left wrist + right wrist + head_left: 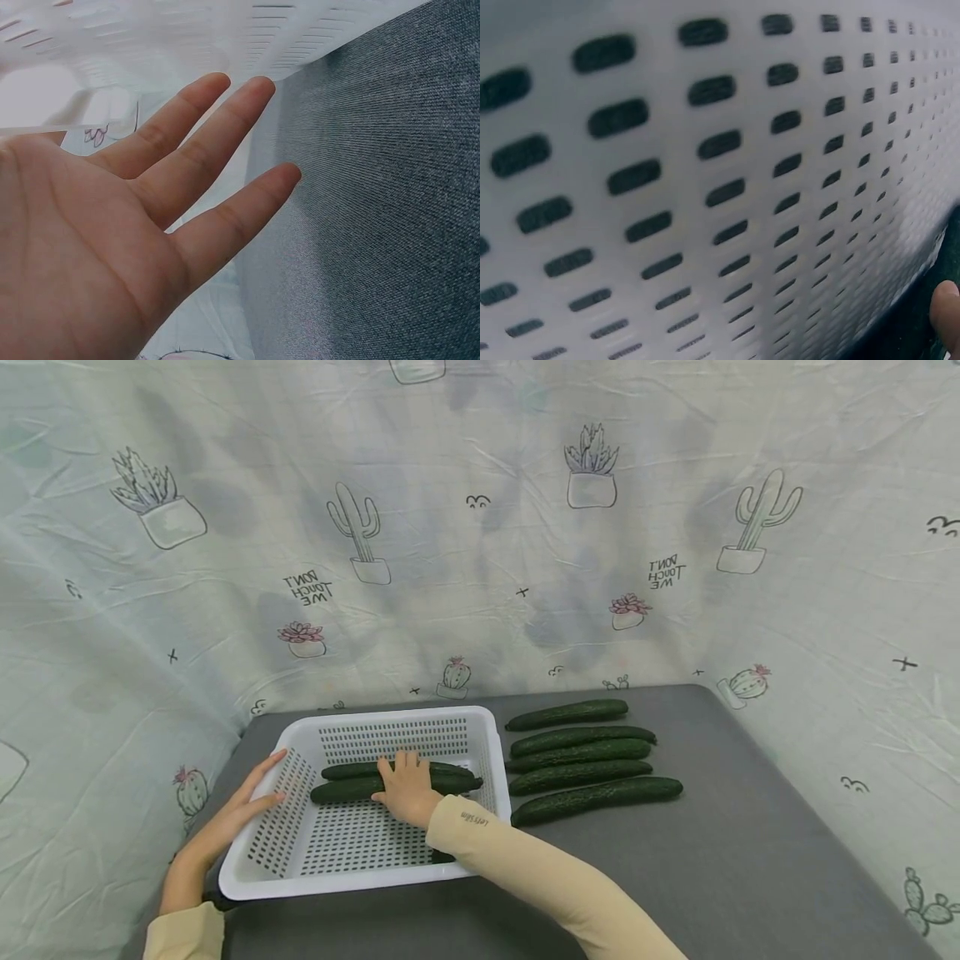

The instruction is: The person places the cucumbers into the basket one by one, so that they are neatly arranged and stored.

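Down in the lower centre of the frame, the right hand (408,789) was in the basket (337,883), and it had the front cucumber (341,791) in its grasp, fingers draped over the top, thumb on the near side! Right behind lay the back cucumber (348,771), close alongside, the same hand's fingertips stretching across it. Both ran crosswise, towards the far side of the basket. The right-wrist view was mostly slotted white plastic, a thumb tip against dark green just peeking in at the lower right.

Over at lower left, the left hand (232,818) was at the basket's left rim, clenched on nothing; from its wrist, three fingers showed, straight and spread beside the plastic.

And right of centre, what a line-up: five cucumbers (592,753) on the grey desk (750,827), stacked one above another up the frame, just beside the basket, the lowest tilting up at its right end. A pale cloth (480,543) with potted cacti filled the top, and a cream sleeve (540,868) swept in from the bottom edge.
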Demonstrator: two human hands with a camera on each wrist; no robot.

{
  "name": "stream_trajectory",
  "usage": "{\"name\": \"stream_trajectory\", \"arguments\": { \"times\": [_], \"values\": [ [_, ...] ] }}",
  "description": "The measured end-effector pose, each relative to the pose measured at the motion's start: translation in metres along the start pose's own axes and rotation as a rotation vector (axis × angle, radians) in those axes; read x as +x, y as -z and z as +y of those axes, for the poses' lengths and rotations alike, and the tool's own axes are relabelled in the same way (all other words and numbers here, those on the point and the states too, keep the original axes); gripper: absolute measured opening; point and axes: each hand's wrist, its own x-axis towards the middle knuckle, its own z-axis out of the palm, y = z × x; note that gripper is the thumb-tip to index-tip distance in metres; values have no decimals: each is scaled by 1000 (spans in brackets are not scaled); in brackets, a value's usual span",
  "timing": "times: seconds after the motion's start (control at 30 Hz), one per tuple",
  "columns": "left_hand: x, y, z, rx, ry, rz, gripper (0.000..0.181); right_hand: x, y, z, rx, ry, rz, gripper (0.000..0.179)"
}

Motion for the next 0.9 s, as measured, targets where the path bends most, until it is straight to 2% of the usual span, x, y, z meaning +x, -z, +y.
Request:
{"name": "stream_trajectory", "arguments": {
  "times": [0.1,0.3,0.5,0.9],
  "values": [
    [0,0,-1,-1,-1,-4,68,-1,-1,0,-58,9,19,48],
    [0,0,0,-3,-6,-2,68,-1,-2,-1,-100,7,45,49],
    [-1,-1,1,-13,9,-3,68,-2,0,-2,-145,-1,36,48],
    [0,0,0,6,4,6,68,-4,0,0,-122,17,63,37]
  ]
}}
